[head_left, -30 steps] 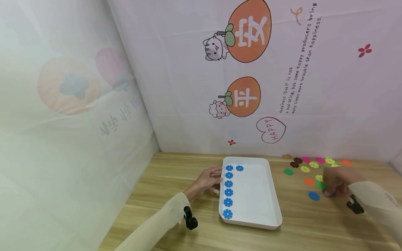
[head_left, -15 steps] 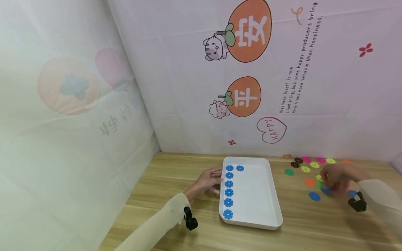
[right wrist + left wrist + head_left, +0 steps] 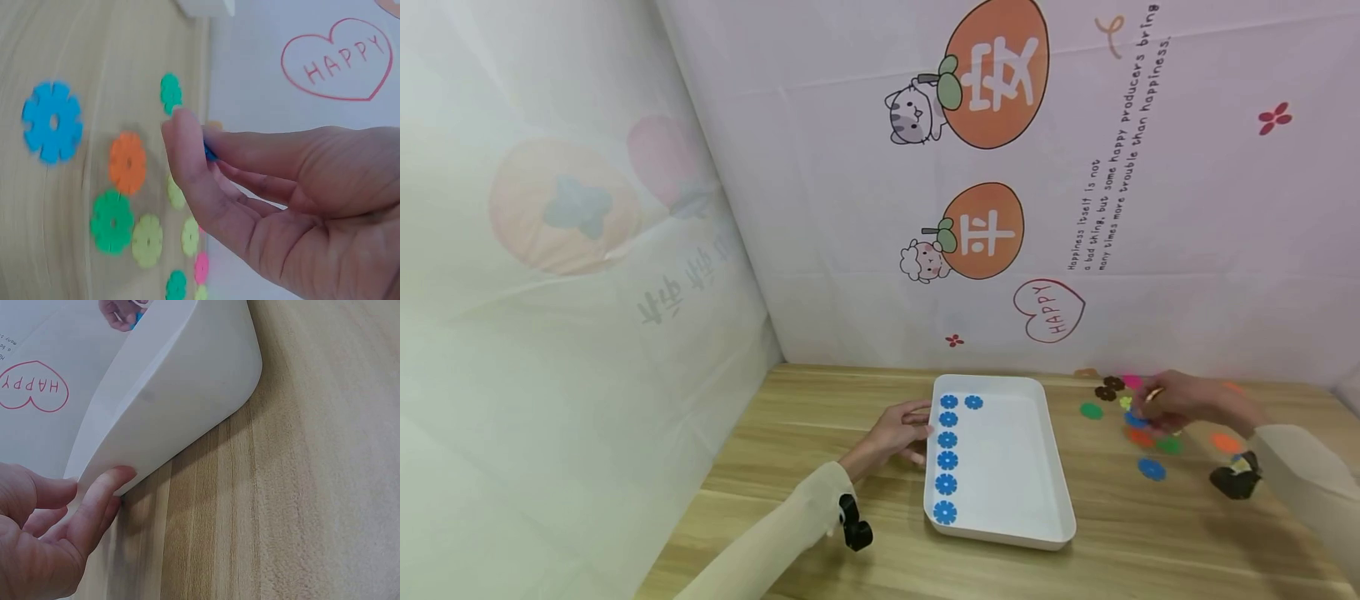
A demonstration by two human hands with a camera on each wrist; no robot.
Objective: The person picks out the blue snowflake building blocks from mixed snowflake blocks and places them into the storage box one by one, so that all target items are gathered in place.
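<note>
A white tray [image 3: 1000, 467] lies on the wooden table, with blue notched plastic snowflake discs [image 3: 947, 460] in a column along its left side and another beside the top one. My left hand [image 3: 897, 432] touches the tray's left wall; its fingertips [image 3: 127, 473] lie against the outside and at the rim. Over the loose pieces to the right, my right hand [image 3: 1180, 400] pinches a blue snowflake disc [image 3: 210, 153] between thumb and fingers, which mostly hide it. Another blue disc [image 3: 1152, 469] lies on the table in front of that hand.
Loose orange [image 3: 1226, 442], green [image 3: 1092, 411], dark brown [image 3: 1105, 393], pink and yellow discs lie scattered at the table's right. Part of a blue one shows beside the right wrist. A printed white cloth [image 3: 850, 317] hangs behind the table, another at the left.
My right hand has picked up a blue disc from among the loose pieces and moved left and toward the back cloth. The left hand and tray stay put.
</note>
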